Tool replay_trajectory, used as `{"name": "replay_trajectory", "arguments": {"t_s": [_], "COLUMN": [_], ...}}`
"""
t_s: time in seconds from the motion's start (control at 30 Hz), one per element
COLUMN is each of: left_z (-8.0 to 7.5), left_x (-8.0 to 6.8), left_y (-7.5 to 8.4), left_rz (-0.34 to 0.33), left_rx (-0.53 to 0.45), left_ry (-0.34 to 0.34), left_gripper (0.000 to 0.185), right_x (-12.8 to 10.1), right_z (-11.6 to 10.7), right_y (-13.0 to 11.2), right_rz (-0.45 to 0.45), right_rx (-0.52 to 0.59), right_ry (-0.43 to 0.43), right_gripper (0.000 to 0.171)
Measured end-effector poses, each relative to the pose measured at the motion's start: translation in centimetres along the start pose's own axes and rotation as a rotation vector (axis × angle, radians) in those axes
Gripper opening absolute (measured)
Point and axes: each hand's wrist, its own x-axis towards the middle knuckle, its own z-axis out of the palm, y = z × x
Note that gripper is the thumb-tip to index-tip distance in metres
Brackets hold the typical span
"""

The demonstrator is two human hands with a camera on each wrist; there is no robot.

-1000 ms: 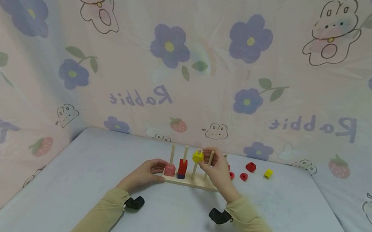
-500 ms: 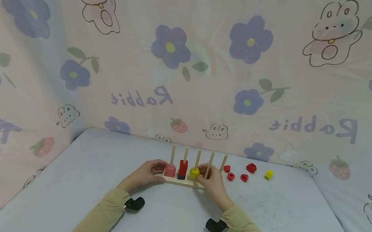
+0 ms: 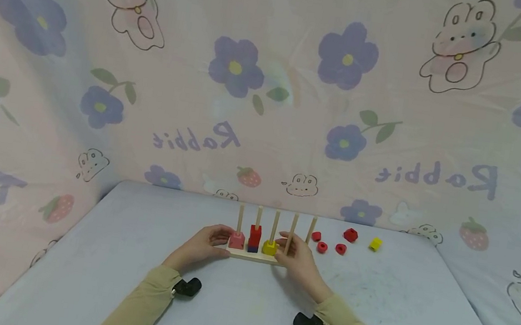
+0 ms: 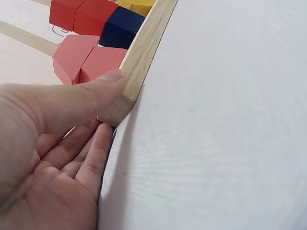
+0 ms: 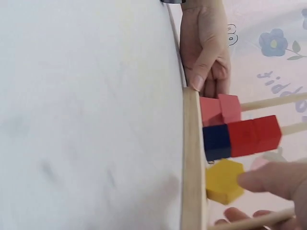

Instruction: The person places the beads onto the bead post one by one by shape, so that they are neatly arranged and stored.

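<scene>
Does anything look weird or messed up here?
Yes, one thing! The word Rabbit on the cloth behind the table reads backwards, like in a mirror. The yellow block, pink blocks and red blocks sit on their pegs, and I see nothing broken or spilled.

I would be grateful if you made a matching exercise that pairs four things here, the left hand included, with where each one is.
Column 1
1. Two pink angular blocks
2. Navy-blue angular block
3. Yellow hexagonal block
4. Bare left hand

Column 2
A. On the middle wooden peg
B. Gripping the left end of the pale wooden base
C. On the leftmost wooden peg
D. Below the red angular blocks

Pairs: 1-C; 2-D; 3-A; 4-B
</scene>
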Motion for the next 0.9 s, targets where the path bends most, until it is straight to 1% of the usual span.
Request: {"name": "replay_trajectory", "arguments": {"t_s": [0.1, 0.2, 0.23, 0.37, 0.47, 0.53, 0.6, 0.7, 0.8, 0.9], "left_z": [0.0, 0.1, 0.1, 0.2, 0.2, 0.1, 0.1, 0.0, 0.0, 0.1], "left_x": [0.1, 0.1, 0.1, 0.1, 0.1, 0.0, -0.1, -0.1, -0.1, -0.2], "left_y": [-0.2, -0.2, -0.3, -0.2, 0.0, 0.1, 0.1, 0.0, 0.0, 0.1], "left_rz": [-0.002, -0.005, -0.008, -0.011, -0.009, -0.009, -0.013, -0.019, -0.019, -0.015], "left_rx": [-0.001, 0.012, 0.015, 0.018, 0.019, 0.020, 0.022, 0.025, 0.023, 0.020], "left_ry": [0.008, 0.021, 0.024, 0.021, 0.011, 0.008, 0.011, 0.012, 0.009, 0.001], "left_gripper": [0.057, 0.056, 0.056, 0.056, 0.055, 0.055, 0.055, 0.055, 0.056, 0.056], "right_x": [-0.7, -1.4, -1.6, -2.7, -3.1, -3.2, -3.0, -2.7, -2.1, -1.4], "right_z": [-1.1, -2.6, -3.1, -5.7, -8.0, -9.6, -11.2, -13.5, -15.4, -16.9], "right_y": [-0.5, -0.4, -0.4, -0.4, -0.9, -1.4, -2.0, -2.5, -2.5, -2.0], "right_rz": [0.003, -0.038, -0.047, -0.141, -0.210, -0.233, -0.233, -0.194, -0.187, -0.196], "right_rx": [-0.061, -0.099, -0.097, -0.102, -0.106, -0.120, -0.139, -0.175, -0.216, -0.249], "right_ry": [-0.065, -0.142, -0.168, -0.274, -0.324, -0.328, -0.307, -0.235, -0.157, -0.091], "right_gripper": [0.058, 0.062, 0.061, 0.050, 0.041, 0.037, 0.035, 0.034, 0.035, 0.036]}}
